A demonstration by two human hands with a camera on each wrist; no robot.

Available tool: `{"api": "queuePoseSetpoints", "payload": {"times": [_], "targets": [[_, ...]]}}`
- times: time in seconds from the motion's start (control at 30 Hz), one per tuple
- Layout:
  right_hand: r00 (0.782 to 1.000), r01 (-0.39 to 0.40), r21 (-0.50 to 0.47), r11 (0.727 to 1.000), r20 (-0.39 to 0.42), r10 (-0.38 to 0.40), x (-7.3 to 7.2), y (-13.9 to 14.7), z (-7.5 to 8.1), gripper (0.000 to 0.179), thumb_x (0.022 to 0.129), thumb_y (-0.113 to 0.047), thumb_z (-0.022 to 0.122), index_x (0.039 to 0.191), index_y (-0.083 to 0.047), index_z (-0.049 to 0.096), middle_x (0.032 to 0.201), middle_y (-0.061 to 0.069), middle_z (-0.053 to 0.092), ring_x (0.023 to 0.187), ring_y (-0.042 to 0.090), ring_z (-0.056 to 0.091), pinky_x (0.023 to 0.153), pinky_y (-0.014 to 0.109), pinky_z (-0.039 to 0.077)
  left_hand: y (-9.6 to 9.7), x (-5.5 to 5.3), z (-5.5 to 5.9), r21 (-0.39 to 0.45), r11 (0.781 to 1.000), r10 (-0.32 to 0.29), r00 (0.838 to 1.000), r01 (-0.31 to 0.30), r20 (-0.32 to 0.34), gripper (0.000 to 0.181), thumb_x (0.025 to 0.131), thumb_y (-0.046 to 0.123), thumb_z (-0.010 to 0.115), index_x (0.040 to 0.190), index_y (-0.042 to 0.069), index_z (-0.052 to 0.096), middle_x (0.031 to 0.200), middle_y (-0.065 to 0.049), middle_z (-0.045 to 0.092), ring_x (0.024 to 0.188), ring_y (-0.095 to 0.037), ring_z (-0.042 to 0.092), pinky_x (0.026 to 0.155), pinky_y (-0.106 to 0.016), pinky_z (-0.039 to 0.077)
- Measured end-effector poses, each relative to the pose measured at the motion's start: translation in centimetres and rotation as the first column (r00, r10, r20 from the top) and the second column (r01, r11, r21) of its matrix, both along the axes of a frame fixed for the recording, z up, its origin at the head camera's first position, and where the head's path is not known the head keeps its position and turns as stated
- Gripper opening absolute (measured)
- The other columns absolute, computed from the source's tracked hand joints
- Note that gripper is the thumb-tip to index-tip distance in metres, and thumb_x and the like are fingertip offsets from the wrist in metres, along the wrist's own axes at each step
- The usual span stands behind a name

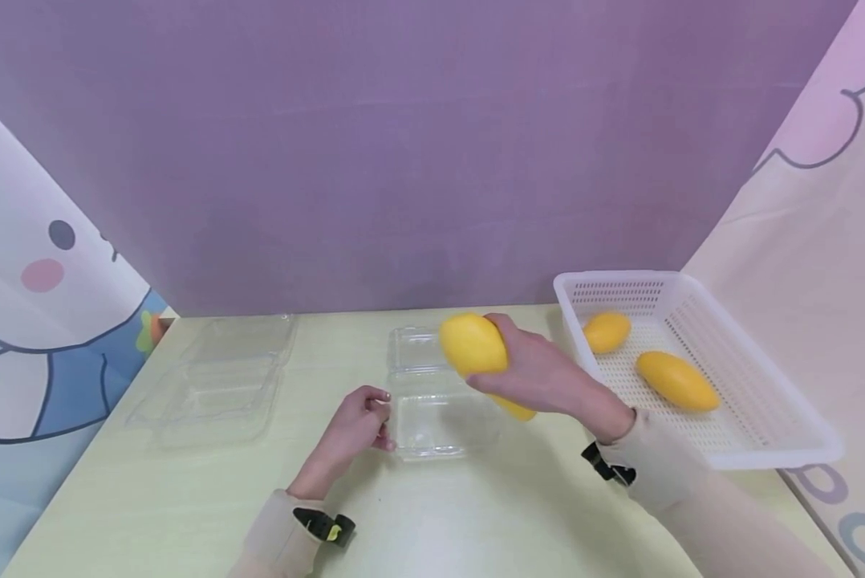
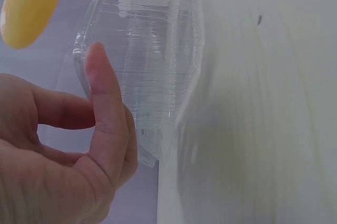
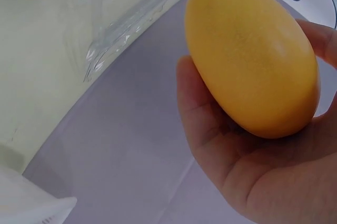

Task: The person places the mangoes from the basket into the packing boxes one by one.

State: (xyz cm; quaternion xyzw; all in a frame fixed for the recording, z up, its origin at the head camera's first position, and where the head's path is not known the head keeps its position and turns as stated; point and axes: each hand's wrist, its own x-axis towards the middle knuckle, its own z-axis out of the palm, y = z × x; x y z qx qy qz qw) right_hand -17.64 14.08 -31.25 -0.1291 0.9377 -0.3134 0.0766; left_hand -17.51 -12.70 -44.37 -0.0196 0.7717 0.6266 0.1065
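1. Purple backdrop behind a pale table, where a clear box lies open.
2. Above the box, the right hand grips a mango, apparently picked but not yet placed.
3. At the box's left edge, the left hand curls loosely, seemingly holding nothing.
4. Right of the box, a basket holds two mangoes, apparently left to handle.

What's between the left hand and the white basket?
Head view: an open clear plastic clamshell, then the raised right hand gripping a yellow mango, with pale tabletop below.
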Motion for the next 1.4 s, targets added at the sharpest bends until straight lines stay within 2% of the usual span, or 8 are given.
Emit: {"api": "queuePoseSetpoints", "payload": {"times": [0.33,0.8,1.4], "targets": [[0.998,-0.040,-0.026,0.999,0.036,0.041,0.1,-1.7,-0.7,0.078,0.083,-0.041,0.073,0.149,-0.020,0.038,0.100,0.004,0.063,0.078,0.019,0.062,0.064,0.036,0.051,0.2,0.1,0.0,-0.002,1.000,0.003,1.000,-0.003,0.014,0.029,0.096,-0.002,0.049,0.124,-0.010,0.052,0.089,-0.019,0.055,0.063,-0.020,0.058,0.059,-0.036,0.060],[0.997,-0.071,0.001,0.997,0.008,0.071,0.0,-3.0,-1.9,0.077,0.081,-0.043,0.074,0.147,-0.021,0.040,0.098,0.002,0.063,0.077,0.018,0.061,0.068,0.037,0.050,0.3,0.1,0.1,0.000,1.000,-0.003,1.000,0.003,0.017,0.033,0.092,-0.004,0.048,0.124,-0.011,0.051,0.088,-0.019,0.055,0.061,-0.020,0.058,0.059,-0.035,0.059],[0.996,-0.092,0.005,0.996,0.017,0.092,-0.4,-3.9,-4.7,0.078,0.079,-0.039,0.076,0.147,-0.018,0.043,0.096,-0.001,0.062,0.076,0.018,0.060,0.066,0.037,0.050,0.7,0.3,0.2,0.011,1.000,-0.002,1.000,0.002,0.026,0.035,0.091,-0.004,0.048,0.124,-0.010,0.051,0.089,-0.019,0.054,0.059,-0.020,0.057,0.058,-0.036,0.060]]}}
